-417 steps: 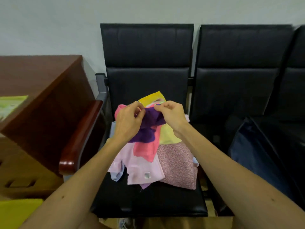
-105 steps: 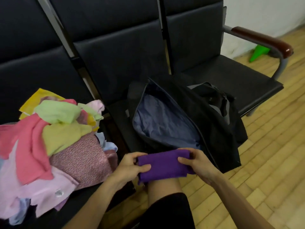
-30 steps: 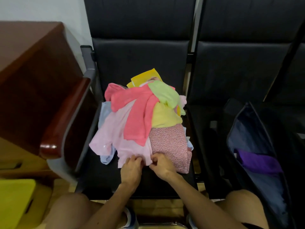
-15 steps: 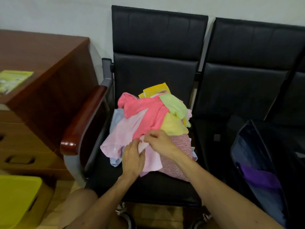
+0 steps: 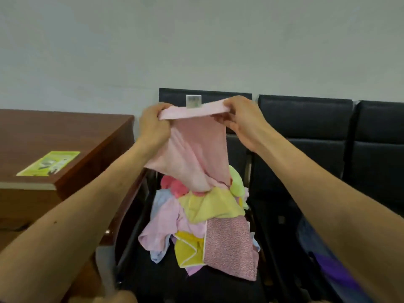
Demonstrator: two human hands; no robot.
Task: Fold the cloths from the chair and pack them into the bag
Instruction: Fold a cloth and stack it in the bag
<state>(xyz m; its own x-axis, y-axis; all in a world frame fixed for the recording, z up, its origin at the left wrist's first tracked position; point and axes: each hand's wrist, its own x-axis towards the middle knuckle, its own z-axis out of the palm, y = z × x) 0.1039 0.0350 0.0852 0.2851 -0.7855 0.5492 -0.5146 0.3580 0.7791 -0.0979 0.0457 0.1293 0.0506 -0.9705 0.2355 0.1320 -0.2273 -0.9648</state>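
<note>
Head view: my left hand [image 5: 153,123] and right hand [image 5: 242,121] are up at twelve o'clock, fingers curled tight. Each pinches one end of the top hem of a pale pink cloth [image 5: 196,154] between thumb and fingers. The fabric is soft and matte, with a small white label [image 5: 193,101] standing up from the stretched hem. Its long axis runs vertically, and it hangs narrowing down to its lower end, which meets the crumpled pile of cloths [image 5: 209,226] at six o'clock. That pile, yellow, lime, coral, pale blue and speckled pink, lies on the black padded chair [image 5: 218,285]. The dark bag [image 5: 306,232] gapes at four o'clock, with a purple cloth [image 5: 328,270] inside. A brown wooden desk [image 5: 54,132] sits at nine o'clock.
</note>
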